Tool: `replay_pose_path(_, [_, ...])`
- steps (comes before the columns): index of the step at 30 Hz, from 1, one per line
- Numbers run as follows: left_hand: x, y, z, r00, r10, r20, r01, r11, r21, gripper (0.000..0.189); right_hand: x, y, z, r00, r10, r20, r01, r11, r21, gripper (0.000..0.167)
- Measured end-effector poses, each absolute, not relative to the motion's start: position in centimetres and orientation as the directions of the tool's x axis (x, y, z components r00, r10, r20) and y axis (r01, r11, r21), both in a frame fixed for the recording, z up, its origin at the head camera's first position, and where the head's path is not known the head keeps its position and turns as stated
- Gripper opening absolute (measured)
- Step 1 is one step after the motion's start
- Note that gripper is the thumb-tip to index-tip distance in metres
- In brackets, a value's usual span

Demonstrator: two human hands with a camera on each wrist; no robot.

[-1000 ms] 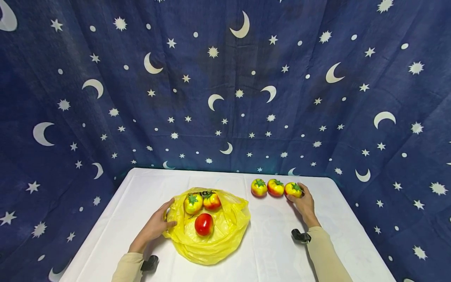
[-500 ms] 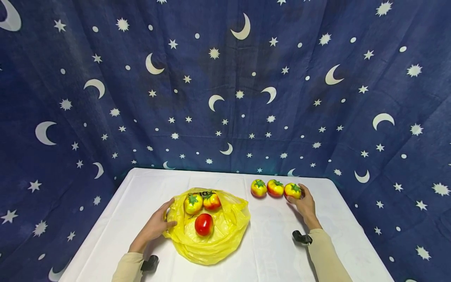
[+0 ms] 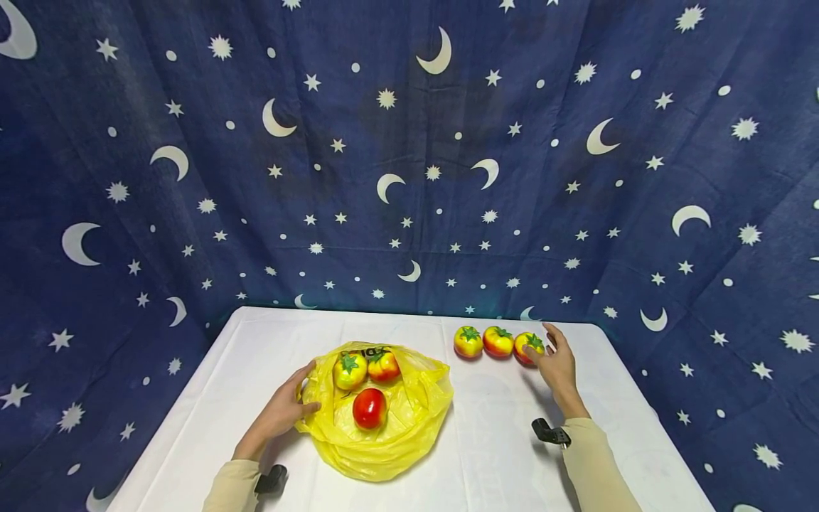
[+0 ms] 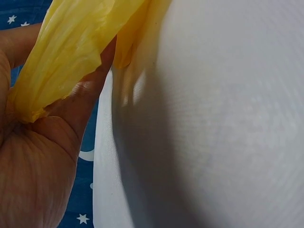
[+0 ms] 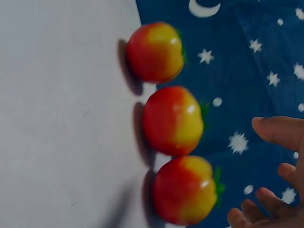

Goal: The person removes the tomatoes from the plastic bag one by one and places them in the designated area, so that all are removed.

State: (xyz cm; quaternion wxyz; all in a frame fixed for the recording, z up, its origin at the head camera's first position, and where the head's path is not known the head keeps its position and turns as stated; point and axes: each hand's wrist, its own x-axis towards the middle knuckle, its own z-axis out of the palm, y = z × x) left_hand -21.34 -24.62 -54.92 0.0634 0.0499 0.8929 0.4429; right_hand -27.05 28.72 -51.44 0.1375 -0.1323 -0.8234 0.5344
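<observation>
Right grip (image 3: pixel 558 366) now spreads apart, leaving the end tomato (image 5: pixel 183 190) unheld at two o'clock from the yellow bag (image 3: pixel 377 455), which the left grip (image 3: pixel 283 408) pinches.

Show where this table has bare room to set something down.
Bare: the table between the yellow bag and right sleeve, and right of that sleeve; also the far-left corner, beyond the left hand. Crowded: toward the far-right corner, where three fruits line up beside the right hand.
</observation>
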Motion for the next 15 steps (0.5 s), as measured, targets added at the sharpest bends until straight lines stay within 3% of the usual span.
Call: replay_pose_path(15, [-21.4,-24.5,-54.8,-0.988,0.13,-0.086,0.012,0.617,0.787,0.088,-25.1,24.7,-48.3,-0.928,0.293,0.23,-0.101,0.396,-0.912,0.063])
